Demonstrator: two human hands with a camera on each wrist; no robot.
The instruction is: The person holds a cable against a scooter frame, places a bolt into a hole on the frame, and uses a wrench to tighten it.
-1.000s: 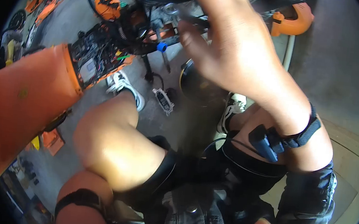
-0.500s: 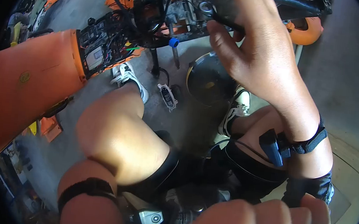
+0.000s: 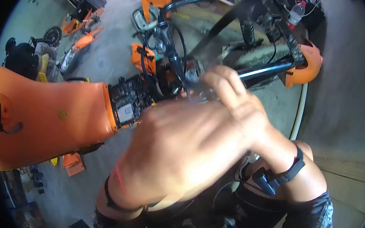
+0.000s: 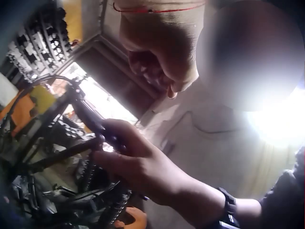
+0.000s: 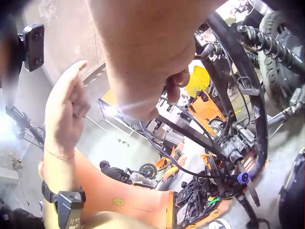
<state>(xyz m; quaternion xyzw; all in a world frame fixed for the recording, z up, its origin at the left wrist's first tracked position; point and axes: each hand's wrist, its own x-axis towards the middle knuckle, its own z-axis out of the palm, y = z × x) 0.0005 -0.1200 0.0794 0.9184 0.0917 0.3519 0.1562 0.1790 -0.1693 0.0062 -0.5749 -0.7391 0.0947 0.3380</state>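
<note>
A black motorcycle frame tube runs under my right hand, whose fingers and thumb curl round it in the left wrist view. Those fingers also show bent in the right wrist view, where the hand hides part of the tube. My left hand is raised in front of the right one and blurred in the head view. Its fingers are loosely bent with nothing visible in them; in the right wrist view this left hand stands well apart from the frame.
A large orange body panel lies at the left, beside exposed wiring. An orange fender sits at the frame's far end. A drink bottle stands behind. Farther back are a seated person and orange parts.
My left hand has risen from low over my lap to the middle of the head view. The head view now takes in more of the frame and floor beyond. My right hand stays at the frame.
</note>
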